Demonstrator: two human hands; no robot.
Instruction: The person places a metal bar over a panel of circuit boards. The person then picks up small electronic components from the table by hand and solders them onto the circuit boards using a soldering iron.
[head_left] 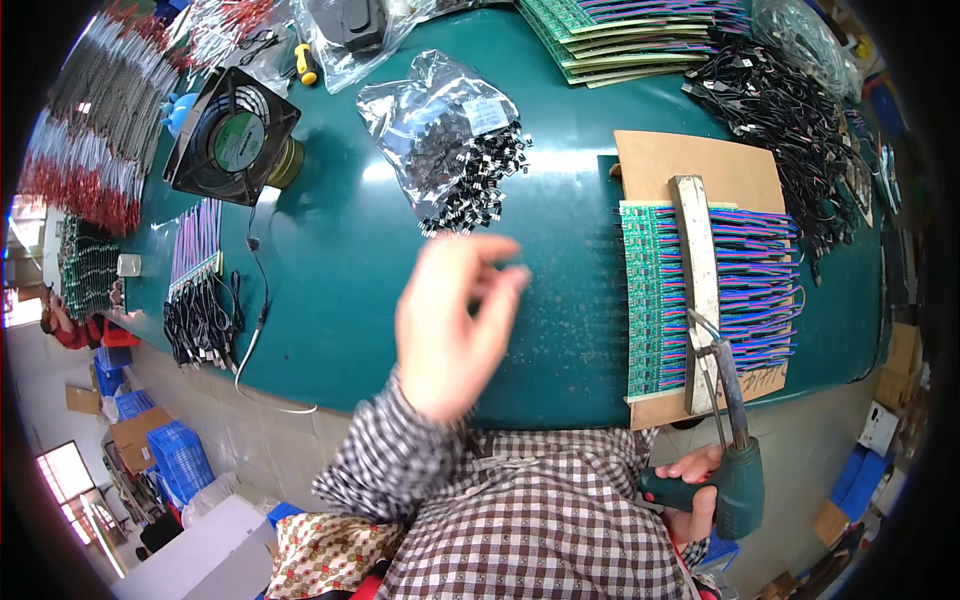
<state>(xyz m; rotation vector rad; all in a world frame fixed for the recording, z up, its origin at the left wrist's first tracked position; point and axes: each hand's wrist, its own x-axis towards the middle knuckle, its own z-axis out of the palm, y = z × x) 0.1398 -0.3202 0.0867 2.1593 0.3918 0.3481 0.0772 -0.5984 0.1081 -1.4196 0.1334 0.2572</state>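
Observation:
My right hand [693, 488] grips the green handle of a soldering gun [740, 470] at the table's front edge. Its metal tip reaches up over a worn metal bar [696, 290]. Beneath the bar, a row of joined green circuit boards [645, 300] with blue, pink and black wires [755, 290] lies on a sheet of cardboard [700, 165]. Slightly blurred, my left hand [450, 315] hovers over the table with its fingers curled toward the thumb; anything pinched there is too small to make out. Just beyond it, small black connectors [470, 185] spill from a clear plastic bag [420, 100].
A black fan [235, 140] stands at the left, its cord running toward the front edge. Nearby lie boards with black cables [200, 315] and bundles of red-tipped wires [95, 130]. Stacked boards [610, 35] and tangled black cables [785, 130] occupy the far right. A yellow screwdriver [305, 64] lies far left.

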